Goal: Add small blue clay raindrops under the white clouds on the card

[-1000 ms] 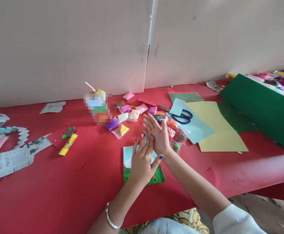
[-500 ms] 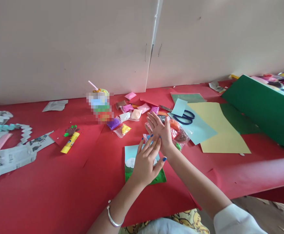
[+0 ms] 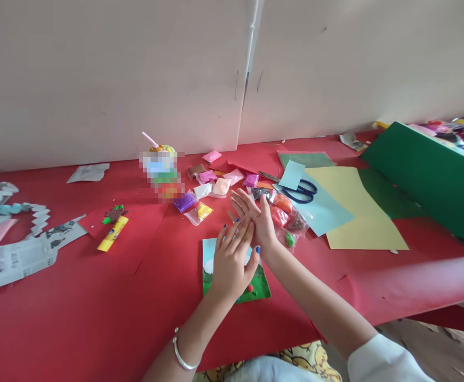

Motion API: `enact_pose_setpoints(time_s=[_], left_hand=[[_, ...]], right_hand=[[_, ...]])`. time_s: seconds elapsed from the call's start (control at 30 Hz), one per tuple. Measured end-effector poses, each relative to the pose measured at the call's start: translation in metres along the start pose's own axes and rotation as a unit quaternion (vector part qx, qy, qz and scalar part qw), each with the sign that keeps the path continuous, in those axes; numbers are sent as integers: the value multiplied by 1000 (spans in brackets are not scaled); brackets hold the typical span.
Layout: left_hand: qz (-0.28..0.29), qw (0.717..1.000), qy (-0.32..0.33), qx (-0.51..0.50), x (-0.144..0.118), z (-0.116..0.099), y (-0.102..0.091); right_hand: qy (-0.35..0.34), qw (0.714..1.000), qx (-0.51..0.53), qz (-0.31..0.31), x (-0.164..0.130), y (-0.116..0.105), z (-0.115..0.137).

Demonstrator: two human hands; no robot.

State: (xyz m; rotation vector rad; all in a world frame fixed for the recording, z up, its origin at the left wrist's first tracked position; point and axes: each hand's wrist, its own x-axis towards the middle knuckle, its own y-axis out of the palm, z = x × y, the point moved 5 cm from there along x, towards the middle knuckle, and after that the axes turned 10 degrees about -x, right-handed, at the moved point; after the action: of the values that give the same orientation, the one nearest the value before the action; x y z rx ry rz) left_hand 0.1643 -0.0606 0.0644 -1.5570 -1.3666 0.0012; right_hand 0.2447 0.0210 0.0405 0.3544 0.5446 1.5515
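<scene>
No writing is legible to me: the marks on the yellow glue stick (image 3: 113, 233) and the print on the paper scraps (image 3: 24, 265) at my left are too small. My left hand (image 3: 232, 260), palm down, has its fingers straight and slightly apart, their tips laid across the palm of my right hand (image 3: 262, 228). That one is turned up and opened flat, its fingers extended. Whether anything sits between them, I cannot tell. Just below, partly hidden by my left hand, the card (image 3: 261, 286) lies on the red bench (image 3: 116, 307), pale blue above and green below, with white patches and a red dot (image 3: 250, 288). Clay packets (image 3: 221, 187) lie beyond my hands, scissors (image 3: 303, 201) to their right.
</scene>
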Motion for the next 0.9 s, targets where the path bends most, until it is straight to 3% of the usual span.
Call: enact_pose_setpoints(time_s=[0.37, 0.7, 0.9], left_hand=[[-4, 999, -31, -33, 1, 6, 0], [-18, 995, 10, 97, 1, 2, -2], [-11, 994, 33, 104, 1, -2, -2]], right_hand=[[-17, 1000, 8, 1, -3, 2, 3], [3, 999, -8, -47, -3, -4, -6], [26, 996, 0, -91, -1, -8, -6]])
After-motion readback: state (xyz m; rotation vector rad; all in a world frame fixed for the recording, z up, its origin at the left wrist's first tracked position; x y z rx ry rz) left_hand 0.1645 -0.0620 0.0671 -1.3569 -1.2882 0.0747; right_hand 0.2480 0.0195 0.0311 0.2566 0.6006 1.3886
